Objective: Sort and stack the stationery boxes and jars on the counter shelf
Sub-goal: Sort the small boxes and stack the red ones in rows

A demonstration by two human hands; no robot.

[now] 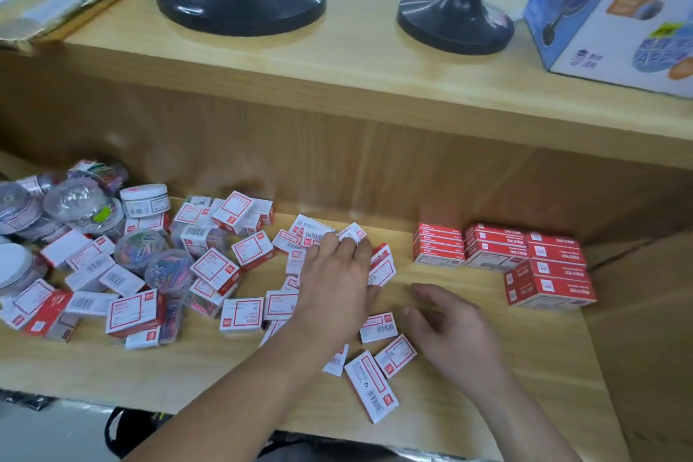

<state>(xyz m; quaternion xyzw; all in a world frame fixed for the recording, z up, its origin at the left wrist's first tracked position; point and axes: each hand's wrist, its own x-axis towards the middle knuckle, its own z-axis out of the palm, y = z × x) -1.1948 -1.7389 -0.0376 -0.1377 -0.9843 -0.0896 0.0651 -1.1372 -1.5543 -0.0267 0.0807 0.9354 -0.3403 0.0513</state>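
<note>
Left hand (333, 285): laid flat with fingers spread and nearly straight. Nothing is gripped.
Under left hand: a cluster of small white cardboard boxes with red-framed labels (352, 234) is touched by the fingers. It is judged that they are being raked together so that like goes with like.
Right hand (453, 330): held just right of the left hand, low over the light wooden surface (187, 379). Fingers are loosely bent and nothing is held. It is judged to be readied to take gathered boxes.
Loose boxes: scattered at all angles to the left of, beneath and just nearer than the left hand. They are not yet sorted.
Red stacks: red rectangular cardboard boxes (543, 274) are piled in squared blocks beyond and right of the right hand, against the back panel. This is judged the sorted portion.
Jars: clear round plastic jars of paper clips (78, 204) are heaped far left of the left hand, mixed with boxes.
Progress: judged under half done.
</note>
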